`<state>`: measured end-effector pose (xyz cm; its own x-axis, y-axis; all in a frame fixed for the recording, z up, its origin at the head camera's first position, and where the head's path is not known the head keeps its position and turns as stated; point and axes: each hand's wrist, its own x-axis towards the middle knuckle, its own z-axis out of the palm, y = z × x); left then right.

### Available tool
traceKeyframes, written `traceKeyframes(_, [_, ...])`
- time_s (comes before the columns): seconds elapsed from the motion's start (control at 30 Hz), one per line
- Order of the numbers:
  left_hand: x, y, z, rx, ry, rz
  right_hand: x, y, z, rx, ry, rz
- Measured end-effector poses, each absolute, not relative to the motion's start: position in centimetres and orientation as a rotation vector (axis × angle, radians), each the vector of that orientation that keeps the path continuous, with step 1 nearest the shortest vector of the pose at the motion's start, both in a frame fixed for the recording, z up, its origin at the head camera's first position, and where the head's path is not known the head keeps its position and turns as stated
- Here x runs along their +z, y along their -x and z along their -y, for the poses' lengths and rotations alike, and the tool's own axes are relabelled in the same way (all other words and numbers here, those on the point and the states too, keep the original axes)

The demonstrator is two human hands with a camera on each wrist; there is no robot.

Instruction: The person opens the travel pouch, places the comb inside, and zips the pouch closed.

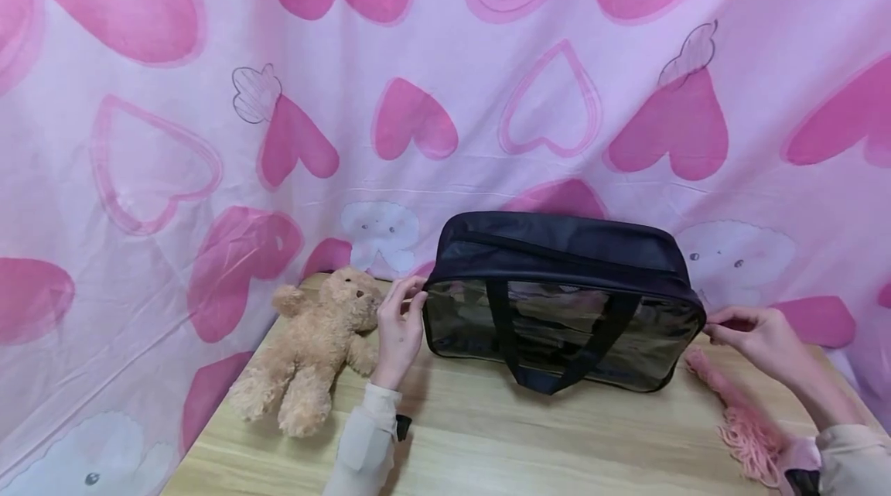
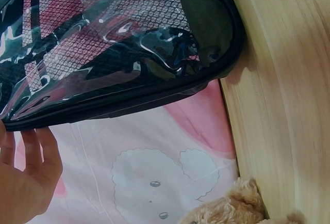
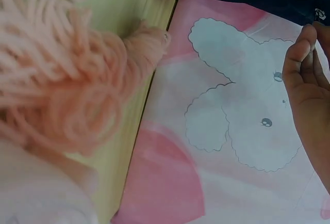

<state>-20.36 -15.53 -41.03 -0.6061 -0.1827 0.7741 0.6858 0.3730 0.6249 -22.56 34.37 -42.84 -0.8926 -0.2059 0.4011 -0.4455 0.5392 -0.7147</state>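
Note:
A black zip-top bag (image 1: pixel 564 248) with a see-through front and dark strap handles (image 1: pixel 508 333) stands on the table. My left hand (image 1: pixel 401 330) holds its upper left edge between thumb and fingers. In the left wrist view, fingertips of that hand (image 2: pixel 33 164) meet the black piping, and mesh (image 2: pixel 129 12) shows through the clear panel. At the opposite end, my right hand (image 1: pixel 759 337) pinches the bag's right side. The right wrist view has the thumb and finger of this hand (image 3: pixel 309 90) together beside a small metal piece (image 3: pixel 320 14), probably a zip pull.
A tan teddy bear (image 1: pixel 313 349) lies left of my left hand. Pink yarn-like strands (image 1: pixel 752 434) lie beneath my right forearm, joined to something pale and partly hidden. Behind the wooden table (image 1: pixel 487 442) hangs a pink heart-print curtain (image 1: pixel 473 55).

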Motion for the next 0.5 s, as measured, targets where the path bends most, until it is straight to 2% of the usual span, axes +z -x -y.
traceKeyframes(0.2, [-40.9, 20.3, 15.5, -1.343, 0.457, 1.813, -43.6, 21.6, -33.4, 1.267, -0.487, 2.449])
traceKeyframes(0.5, [-41.2, 20.6, 15.3, -1.367, 0.472, 1.815, -45.4, 19.6, -32.6, 1.275, -0.146, 2.355])
